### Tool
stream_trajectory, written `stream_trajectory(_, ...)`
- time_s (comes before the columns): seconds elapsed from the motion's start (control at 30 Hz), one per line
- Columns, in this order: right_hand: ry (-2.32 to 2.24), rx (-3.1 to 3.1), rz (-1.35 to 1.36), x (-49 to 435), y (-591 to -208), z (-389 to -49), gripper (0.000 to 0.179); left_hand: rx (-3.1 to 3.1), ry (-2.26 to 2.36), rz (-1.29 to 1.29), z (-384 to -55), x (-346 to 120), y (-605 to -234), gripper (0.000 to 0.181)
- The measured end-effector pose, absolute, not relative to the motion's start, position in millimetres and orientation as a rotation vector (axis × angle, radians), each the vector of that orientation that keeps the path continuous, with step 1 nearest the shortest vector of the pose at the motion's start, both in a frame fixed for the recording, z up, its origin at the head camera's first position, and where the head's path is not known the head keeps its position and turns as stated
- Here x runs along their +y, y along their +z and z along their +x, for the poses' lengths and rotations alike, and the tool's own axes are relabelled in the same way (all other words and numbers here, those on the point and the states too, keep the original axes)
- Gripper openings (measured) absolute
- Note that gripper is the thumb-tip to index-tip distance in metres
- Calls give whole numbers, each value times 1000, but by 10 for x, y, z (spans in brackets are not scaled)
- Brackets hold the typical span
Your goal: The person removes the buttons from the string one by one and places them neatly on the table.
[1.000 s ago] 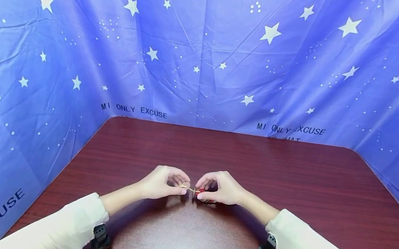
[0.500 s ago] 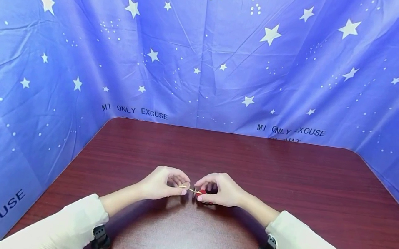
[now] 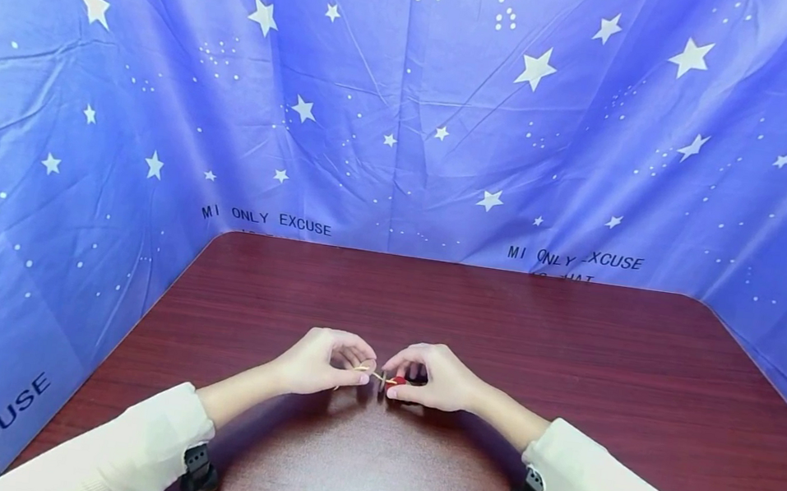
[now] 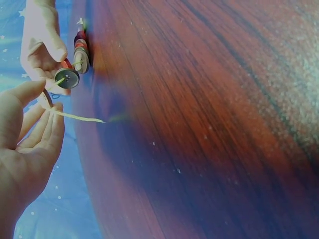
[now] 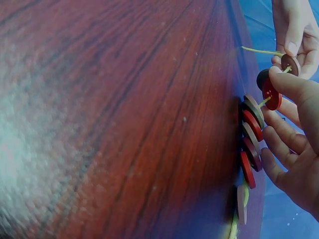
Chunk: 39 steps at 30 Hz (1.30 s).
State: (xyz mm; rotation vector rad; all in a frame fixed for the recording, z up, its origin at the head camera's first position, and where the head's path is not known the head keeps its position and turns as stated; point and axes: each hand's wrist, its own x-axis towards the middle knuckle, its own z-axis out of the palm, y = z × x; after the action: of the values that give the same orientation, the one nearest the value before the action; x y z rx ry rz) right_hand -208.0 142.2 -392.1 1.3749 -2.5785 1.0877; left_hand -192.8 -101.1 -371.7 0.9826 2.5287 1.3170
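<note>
Several round buttons are strung on a thin yellow cord (image 4: 82,118). My left hand (image 3: 318,364) pinches a brown button (image 5: 291,64) between thumb and fingertips, and the cord's loose end sticks out past it. Just across a small gap, my right hand (image 3: 446,379) pinches a red button (image 5: 271,99) by thumb and fingers. A dark button (image 4: 67,78) faces the left hand, right beside the red one. Below the right fingers, a row of red, brown and dark buttons (image 5: 251,125) runs along the cord. In the head view the right hand hides most of that row.
Beneath both hands lies a dark reddish wood table (image 3: 364,466). Blue cloth with white stars (image 3: 398,97) hangs behind and at both sides. Black wrist cameras (image 3: 199,473) are strapped at the white sleeves.
The right fingers have shifted a little, and the red button shows more plainly between them. A bit of cord now shows below the left hand, which has barely moved.
</note>
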Motion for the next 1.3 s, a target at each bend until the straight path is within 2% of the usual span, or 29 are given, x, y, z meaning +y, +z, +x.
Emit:
stream_trajectory(0.4,1033,-2589,1340,1453,-3945,-2089,13,2554,1337,992,-1938,-1103,-3696,22)
stream_trajectory(1.3,1038,-2594,1326,1463,-3973,-2080,17,2623,1355,929,-1969,-1357,-3747,23)
